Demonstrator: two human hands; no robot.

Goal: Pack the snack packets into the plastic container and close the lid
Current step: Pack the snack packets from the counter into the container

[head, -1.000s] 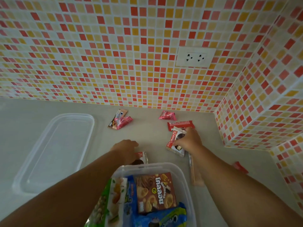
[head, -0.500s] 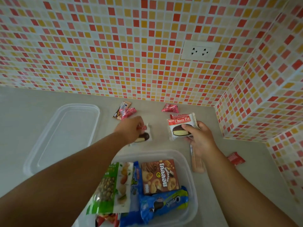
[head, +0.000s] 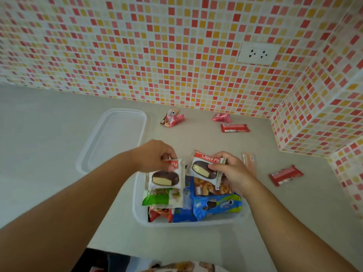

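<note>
1. The left hand (head: 155, 155) pinches the top edge of a Choco Pie packet (head: 165, 176) between thumb and curled fingers; the packet hangs over the far left corner of the plastic container (head: 137, 205).
2. The right hand (head: 232, 171) grips a second Choco Pie packet (head: 205, 167), thumb across its front and fingers curled behind, holding it tilted above the far right part of the container.
3. The two packets sit side by side, close but not touching.
4. The clear container stands open on the grey tabletop (head: 49, 154), just in front of the person. Inside lie a green nut packet (head: 161, 197), a brown biscuit box (head: 210, 189), a blue Oreo packet (head: 218, 205) and a red packet (head: 157, 213) at the near left.
5. The clear lid (head: 114, 138) lies flat on the tabletop to the left of the container, apart from it.
6. Still on the tabletop toward the tiled wall (head: 157, 55): a small pair of overlapping packets (head: 171, 120), a pink packet (head: 221, 117) and a red wafer bar (head: 234, 128).
7. To the right of the container lie a pale stick packet (head: 250, 163), partly hidden by the right hand, and another red wafer bar (head: 285, 175) well beyond it.
8. A white socket (head: 257, 54) is set in the wall at upper right.
</note>
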